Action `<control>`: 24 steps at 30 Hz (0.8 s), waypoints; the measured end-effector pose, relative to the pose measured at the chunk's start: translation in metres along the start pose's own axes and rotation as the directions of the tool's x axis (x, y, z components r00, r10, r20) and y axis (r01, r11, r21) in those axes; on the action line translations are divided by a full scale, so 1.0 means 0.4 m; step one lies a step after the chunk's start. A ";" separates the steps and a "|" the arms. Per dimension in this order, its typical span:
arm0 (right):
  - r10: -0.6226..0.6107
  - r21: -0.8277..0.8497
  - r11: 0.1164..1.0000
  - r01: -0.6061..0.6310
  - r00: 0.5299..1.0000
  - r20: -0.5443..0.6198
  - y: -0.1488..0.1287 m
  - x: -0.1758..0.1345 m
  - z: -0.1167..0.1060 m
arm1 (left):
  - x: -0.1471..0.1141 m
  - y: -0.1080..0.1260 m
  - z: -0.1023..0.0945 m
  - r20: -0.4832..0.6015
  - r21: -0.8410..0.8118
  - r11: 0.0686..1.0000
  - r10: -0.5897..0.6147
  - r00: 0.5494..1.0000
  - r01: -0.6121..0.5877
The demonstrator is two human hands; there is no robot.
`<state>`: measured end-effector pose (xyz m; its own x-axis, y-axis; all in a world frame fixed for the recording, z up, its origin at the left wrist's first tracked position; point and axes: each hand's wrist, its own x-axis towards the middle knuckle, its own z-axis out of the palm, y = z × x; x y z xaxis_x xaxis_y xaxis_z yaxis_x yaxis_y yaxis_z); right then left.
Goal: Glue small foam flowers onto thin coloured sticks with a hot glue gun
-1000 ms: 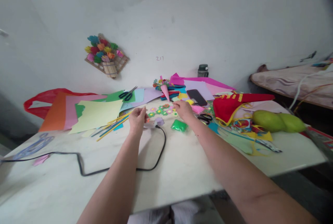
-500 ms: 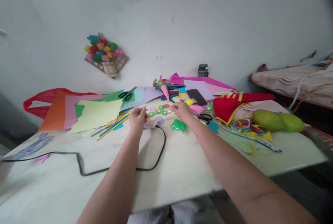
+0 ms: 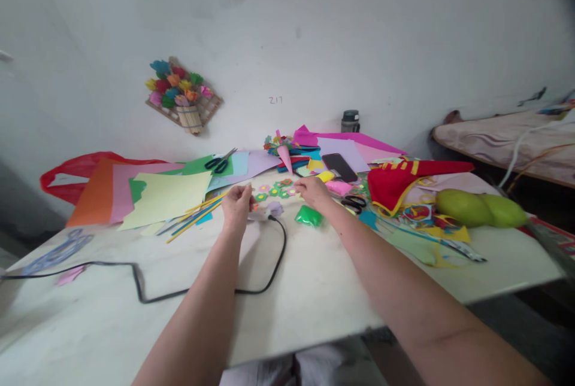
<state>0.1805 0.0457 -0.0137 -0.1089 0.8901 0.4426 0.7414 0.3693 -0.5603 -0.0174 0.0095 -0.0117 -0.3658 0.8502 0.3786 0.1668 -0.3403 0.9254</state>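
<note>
Several small paper flowers (image 3: pixel 274 191) in green, pink and red lie on the table between my two hands. My left hand (image 3: pixel 236 206) is closed, thumb and fingers pinched together left of the flowers; what it grips, if anything, is too small to make out. On the other side, my right hand (image 3: pixel 312 190) pinches with its fingertips at the right end of the flowers, its contents also unclear. Below them a pale purple paper piece (image 3: pixel 275 208) lies by the end of a black cable (image 3: pixel 283 242). A bright green packet (image 3: pixel 309 216) rests under my right wrist.
Coloured paper sheets (image 3: pixel 166 194) and scissors (image 3: pixel 220 162) lie at the left, with thin yellow and blue strips (image 3: pixel 193 218). A phone (image 3: pixel 340 167), black scissors (image 3: pixel 354 203), red cloth (image 3: pixel 395 185) and green fruits (image 3: pixel 467 207) are at the right. A pink paper cone (image 3: pixel 284 157) stands behind.
Hardly anything differs. Both hands keep their pinch in about the same place, and the flowers and other things lie as before.
</note>
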 end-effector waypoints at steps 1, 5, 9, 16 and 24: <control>0.007 0.014 1.000 -0.006 1.000 -0.006 0.005 0.003 0.004 | 0.001 -0.001 -0.001 -0.006 0.004 1.000 0.003 1.000 -0.003; -0.003 0.038 0.999 0.004 0.999 -0.036 0.008 0.006 0.009 | 0.006 -0.005 -0.002 -0.029 0.023 1.000 0.010 1.000 -0.009; -0.024 -0.007 1.000 0.024 1.000 -0.005 -0.009 -0.002 -0.005 | 0.005 -0.006 -0.002 -0.030 0.027 1.000 0.013 0.999 -0.013; -0.005 -0.012 1.000 0.005 1.000 -0.012 -0.010 -0.005 -0.011 | 0.002 -0.002 -0.002 -0.039 0.005 1.000 -0.001 0.999 0.001; 0.037 0.019 0.999 -0.035 0.990 -0.134 0.009 0.011 -0.019 | 0.007 -0.007 -0.004 -0.033 0.029 1.000 0.004 0.999 -0.003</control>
<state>0.1878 0.0490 -0.0084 0.0084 0.8591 0.5118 0.7320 0.3434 -0.5884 -0.0205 0.0121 -0.0133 -0.3955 0.8349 0.3828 0.1947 -0.3311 0.9233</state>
